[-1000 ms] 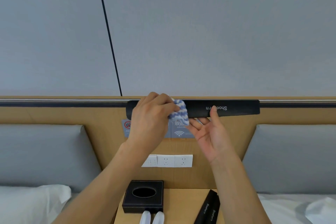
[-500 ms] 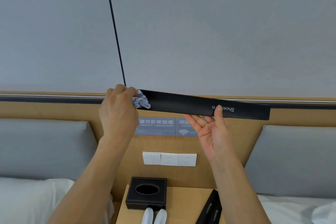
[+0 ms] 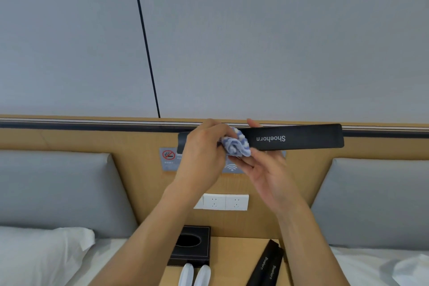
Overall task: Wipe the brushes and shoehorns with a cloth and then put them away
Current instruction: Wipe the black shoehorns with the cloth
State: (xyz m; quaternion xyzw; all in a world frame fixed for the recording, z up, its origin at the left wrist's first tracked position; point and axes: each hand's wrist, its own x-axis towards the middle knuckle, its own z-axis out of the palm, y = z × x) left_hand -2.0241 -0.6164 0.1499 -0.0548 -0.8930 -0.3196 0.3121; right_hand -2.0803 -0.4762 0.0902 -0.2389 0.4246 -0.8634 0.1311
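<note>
Hands: left (image 3: 204,151) clutches striped cloth (image 3: 235,145), right (image 3: 267,169) grips black "Shoehorn" sleeve (image 3: 297,138).

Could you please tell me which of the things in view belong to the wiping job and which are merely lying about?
Part of the job:
- black shoehorn sleeve, held up by the right hand
- blue-and-white cloth, gripped in the left hand
- two more shoehorn sleeves on the bedside table

Just lying about:
- black tissue box
- wall sockets
- no-smoking and wifi signs
- pillow
</note>
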